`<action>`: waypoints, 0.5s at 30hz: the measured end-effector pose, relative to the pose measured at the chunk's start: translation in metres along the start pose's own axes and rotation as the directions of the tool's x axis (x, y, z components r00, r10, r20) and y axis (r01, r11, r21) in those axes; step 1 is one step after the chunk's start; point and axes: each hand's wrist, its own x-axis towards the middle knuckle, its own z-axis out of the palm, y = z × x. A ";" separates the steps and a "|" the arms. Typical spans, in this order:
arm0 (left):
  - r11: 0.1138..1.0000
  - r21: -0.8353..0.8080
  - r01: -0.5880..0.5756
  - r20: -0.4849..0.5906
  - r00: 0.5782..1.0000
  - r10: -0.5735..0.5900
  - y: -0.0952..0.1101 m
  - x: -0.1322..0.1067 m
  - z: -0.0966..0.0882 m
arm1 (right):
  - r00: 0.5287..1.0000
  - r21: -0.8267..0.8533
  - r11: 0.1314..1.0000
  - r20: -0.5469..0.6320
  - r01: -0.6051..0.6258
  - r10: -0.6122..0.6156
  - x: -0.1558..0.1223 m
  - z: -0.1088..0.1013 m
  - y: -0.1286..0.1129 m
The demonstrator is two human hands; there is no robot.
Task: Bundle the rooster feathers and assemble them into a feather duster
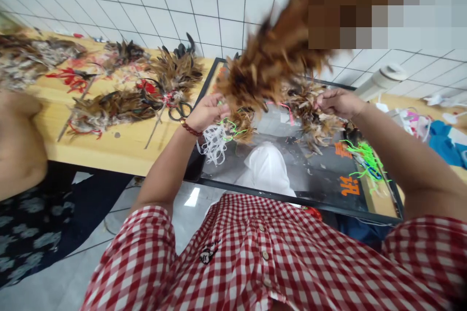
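A big, bushy brown feather duster (272,65) slants up and to the right in front of me, blurred, its far end lost behind a blocked-out patch. At its lower left end the fingers of my left hand (210,114) are closed; the handle itself does not show. Bright green string (235,129) and a looped bundle of white strips (214,145) hang by that hand. My right hand (337,102) pinches brown and black feathers (310,112) over the dark glass-like panel (292,160).
Several feather bundles (116,104) with sticks and red ties lie on the wooden table (109,148) at left, near black-handled scissors (180,112). Green strings (367,158) lie at right, below a white bottle (381,80). Another person's arm (22,141) is at far left.
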 end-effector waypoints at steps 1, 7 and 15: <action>0.997 -0.082 -0.006 -0.031 1.000 0.003 0.002 0.003 0.001 | 0.995 0.089 0.993 0.074 -0.076 0.069 -0.006 0.007 0.007; 0.976 -0.217 0.003 -0.066 0.998 -0.018 0.007 0.017 0.008 | 0.986 0.377 0.924 -0.119 -0.060 0.113 -0.052 0.031 -0.002; 0.942 -0.311 0.128 -0.010 0.990 -0.138 0.008 0.017 0.033 | 0.930 0.592 0.735 -0.336 0.330 -0.147 -0.076 0.049 -0.065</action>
